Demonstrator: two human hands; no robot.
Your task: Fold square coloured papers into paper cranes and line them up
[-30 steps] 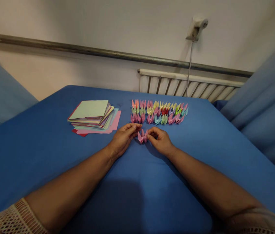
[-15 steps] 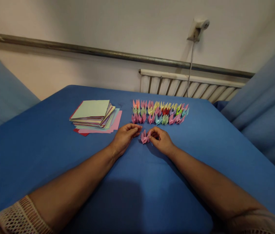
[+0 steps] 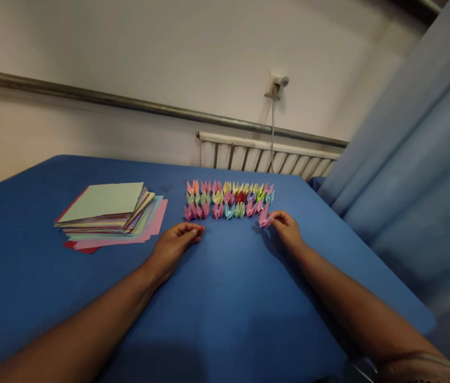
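My right hand [image 3: 286, 229] pinches a small pink folded paper figure [image 3: 264, 217] at the right end of the front row of several folded paper figures [image 3: 228, 199], which stand in rows in pink, yellow, green, blue and red. My left hand [image 3: 175, 243] rests on the blue table [image 3: 225, 298] with its fingers loosely curled and nothing in them, just in front of the rows' left end. A stack of coloured paper sheets [image 3: 109, 213] lies to the left of my left hand.
A white wall with a metal rail [image 3: 89, 97] runs behind the table. A radiator [image 3: 265, 154] and a wall fitting with a cord [image 3: 276, 85] sit at the back. Blue curtains [image 3: 416, 159] hang close on the right.
My right hand has carried the pink figure from between both hands to the right end of the front row. My left hand let go and stayed on the table. The view swung right.
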